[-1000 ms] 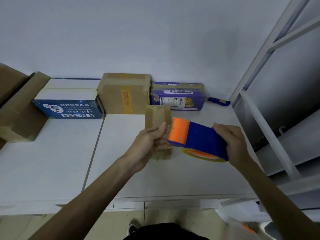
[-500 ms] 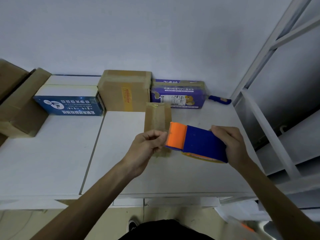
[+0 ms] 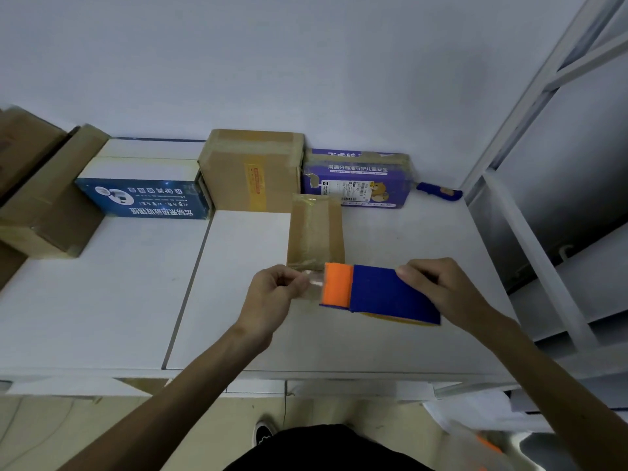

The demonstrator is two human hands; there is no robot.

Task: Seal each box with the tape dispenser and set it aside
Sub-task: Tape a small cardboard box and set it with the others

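While my right hand (image 3: pixel 445 290) grips the blue rear of the tape dispenser (image 3: pixel 390 295), fingers curled round it, my left hand (image 3: pixel 272 295) pinches the clear tape end (image 3: pixel 314 283) coming off its orange front. The hands are apart, with the dispenser between them. Its long axis runs left-right across the view, with the orange end pointing left at my left hand and the blue end a bit lower on the right. It is held above the white table (image 3: pixel 102 300), just nearer me than the small brown box (image 3: pixel 316 232). That box's long axis runs away from me toward the wall, with glossy tape along its top. I cannot tell if the pulled tape touches its near edge. Along the wall are a blue-and-white box (image 3: pixel 142 195), a taped cardboard box (image 3: pixel 251 171), a purple box (image 3: pixel 356 181) and a blue utility knife (image 3: pixel 438 191). Brown boxes (image 3: pixel 44 205) are stacked far left.
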